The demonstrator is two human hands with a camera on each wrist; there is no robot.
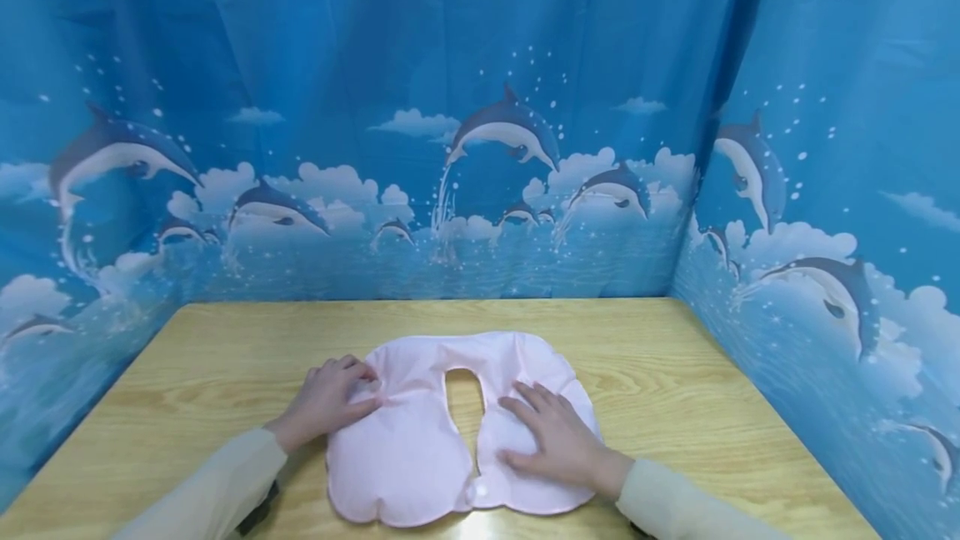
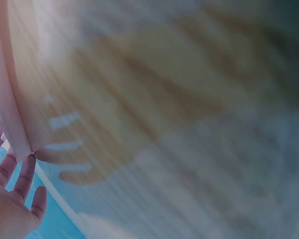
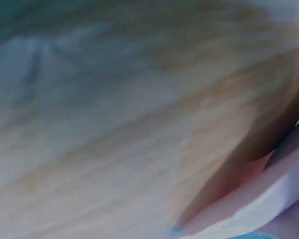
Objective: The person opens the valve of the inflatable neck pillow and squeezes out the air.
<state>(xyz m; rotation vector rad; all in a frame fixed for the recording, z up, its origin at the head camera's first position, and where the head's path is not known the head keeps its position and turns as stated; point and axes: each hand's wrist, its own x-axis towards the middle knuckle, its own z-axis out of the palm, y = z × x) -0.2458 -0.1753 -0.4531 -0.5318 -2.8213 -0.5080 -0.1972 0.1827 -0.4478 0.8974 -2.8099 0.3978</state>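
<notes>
A pale pink padded cloth piece (image 1: 401, 457), shaped like a neck pillow with a long slot in its middle, lies flat on the wooden table. A white round fastener (image 1: 477, 490) sits where its two front ends meet. My left hand (image 1: 326, 398) rests at the pad's upper left edge, thumb and fingertips touching the cloth. In the left wrist view, the fingers of that hand (image 2: 20, 194) spread beside the pad's pink edge (image 2: 7, 109). With fingers spread, my right hand (image 1: 558, 440) lies on the right half of the pad. The right wrist view shows that hand only partly.
The light wood table (image 1: 247, 340) stretches out around the pad on all sides. Blue curtains (image 1: 337, 65) printed with dolphins and clouds hang behind the table and along its sides. Dark bands (image 1: 258, 511) show under both wrists.
</notes>
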